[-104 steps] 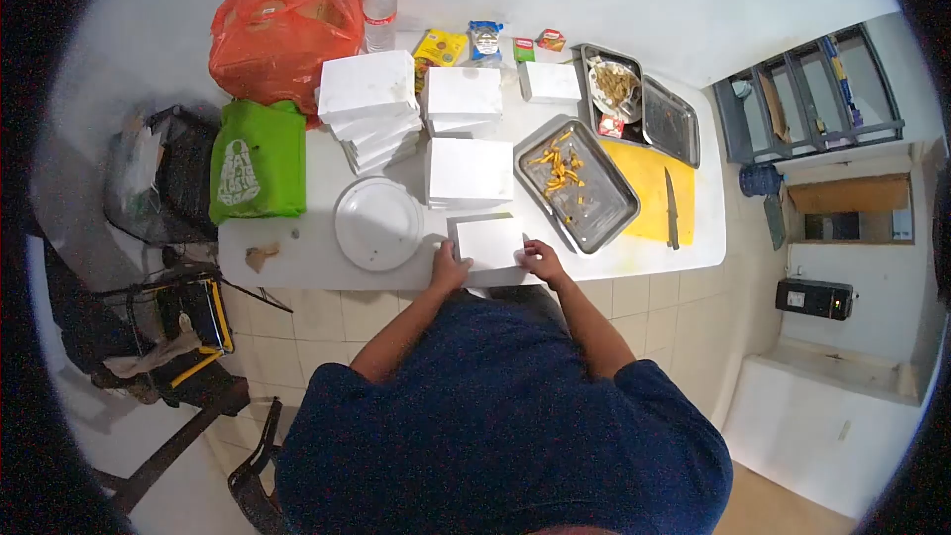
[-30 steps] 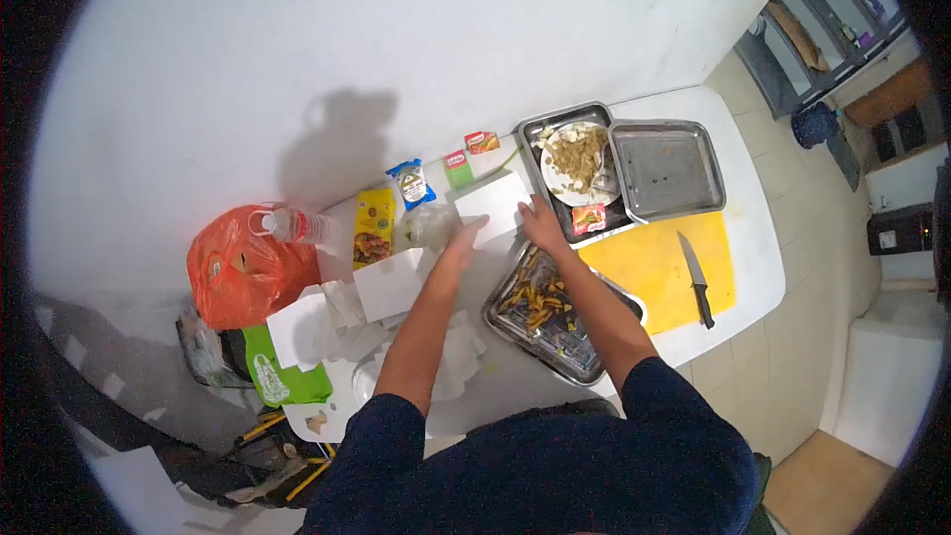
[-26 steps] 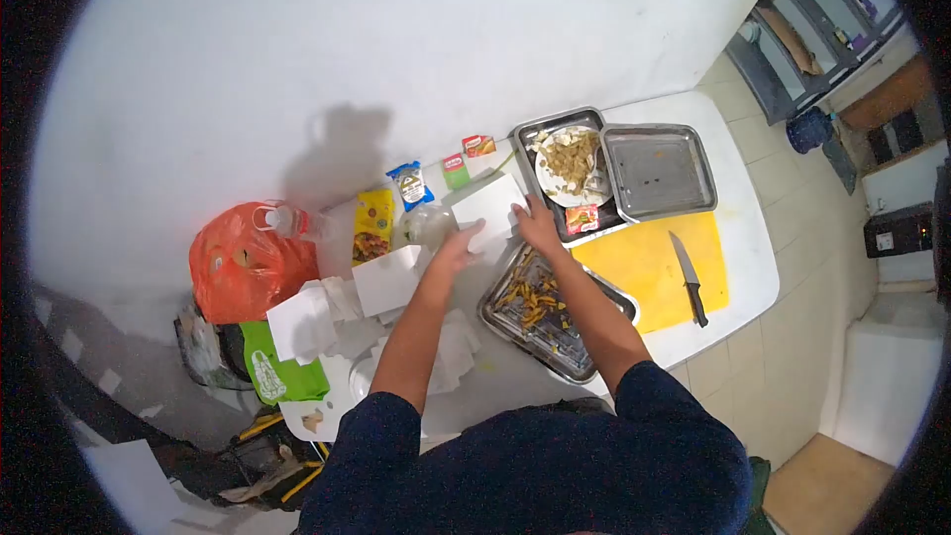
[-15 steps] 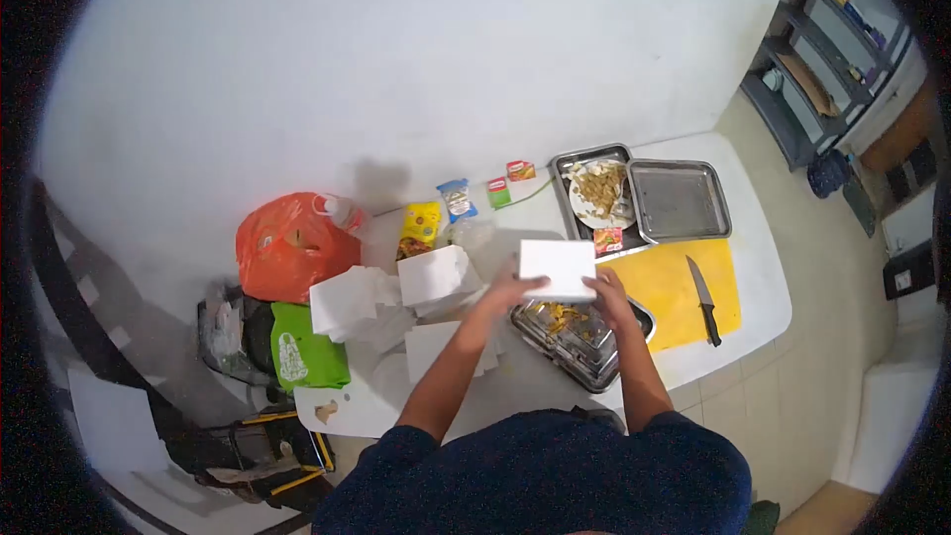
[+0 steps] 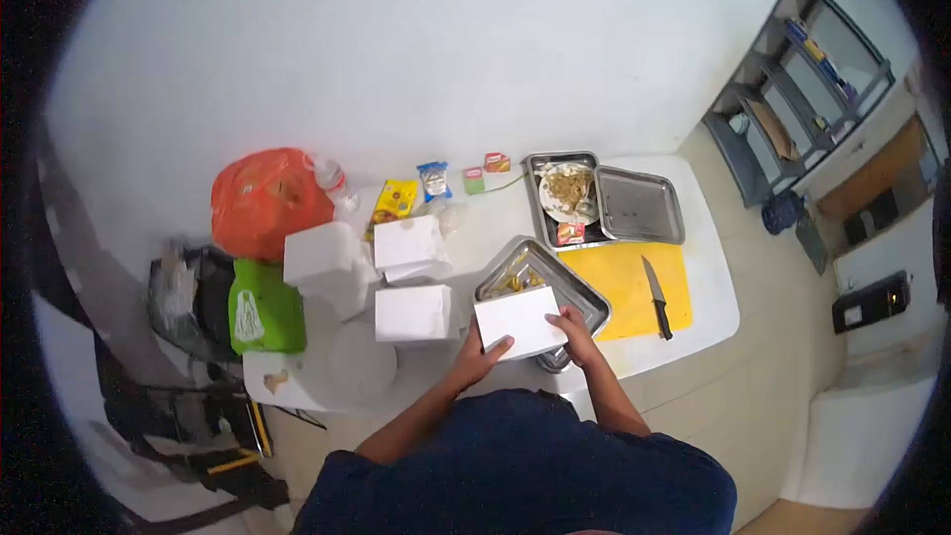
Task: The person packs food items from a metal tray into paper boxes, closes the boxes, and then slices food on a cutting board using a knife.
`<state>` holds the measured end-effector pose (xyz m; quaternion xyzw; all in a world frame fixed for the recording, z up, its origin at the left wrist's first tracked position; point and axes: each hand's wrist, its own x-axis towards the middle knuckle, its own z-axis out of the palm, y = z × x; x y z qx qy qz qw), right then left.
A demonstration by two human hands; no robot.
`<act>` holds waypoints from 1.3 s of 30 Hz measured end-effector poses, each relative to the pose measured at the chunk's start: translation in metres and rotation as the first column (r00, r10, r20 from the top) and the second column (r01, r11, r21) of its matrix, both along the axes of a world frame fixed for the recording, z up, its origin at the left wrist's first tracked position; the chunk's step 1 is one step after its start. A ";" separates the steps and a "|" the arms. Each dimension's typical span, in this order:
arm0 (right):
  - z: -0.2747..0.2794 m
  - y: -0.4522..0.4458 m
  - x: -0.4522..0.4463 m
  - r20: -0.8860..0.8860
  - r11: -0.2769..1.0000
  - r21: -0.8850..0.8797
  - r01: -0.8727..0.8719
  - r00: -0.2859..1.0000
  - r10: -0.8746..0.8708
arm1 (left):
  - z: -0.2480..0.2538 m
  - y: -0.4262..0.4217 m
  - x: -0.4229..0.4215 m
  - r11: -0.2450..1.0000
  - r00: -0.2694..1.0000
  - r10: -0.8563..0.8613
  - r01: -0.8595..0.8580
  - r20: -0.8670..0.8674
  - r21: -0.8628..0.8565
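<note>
A white box [image 5: 518,322] is held between my two hands, close to my body and above the near edge of the table. My left hand [image 5: 480,355] grips its left side, thumb on top. On the right side, my right hand [image 5: 572,330] is closed on the box, thumb also on top. Beneath and beyond the box lies a metal tray [image 5: 575,289] with some yellowish food pieces [image 5: 525,277]; the box hides part of it. To the left stand more white boxes, one nearer [image 5: 413,314] and one farther back [image 5: 407,247].
A knife [image 5: 656,292] rests on a yellow cutting board [image 5: 624,287] at the right. Behind are a plate of food [image 5: 568,191] in a tray and another tray [image 5: 642,205]. An orange bag [image 5: 269,203], green bag [image 5: 265,309], bottle [image 5: 333,178] and yellow packet [image 5: 395,200] sit left.
The box has come toward my body and slightly left, now tilted, with my hands gripping its sides. The view has shifted, so the table's contents appear moved left.
</note>
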<state>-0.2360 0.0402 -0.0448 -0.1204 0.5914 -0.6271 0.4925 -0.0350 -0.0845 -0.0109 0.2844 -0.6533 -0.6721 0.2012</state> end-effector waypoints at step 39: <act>0.034 -0.150 0.164 0.044 0.999 0.043 0.003 0.999 -0.005 | -0.018 -0.051 0.236 0.700 0.703 0.704 -0.662 -0.101 0.270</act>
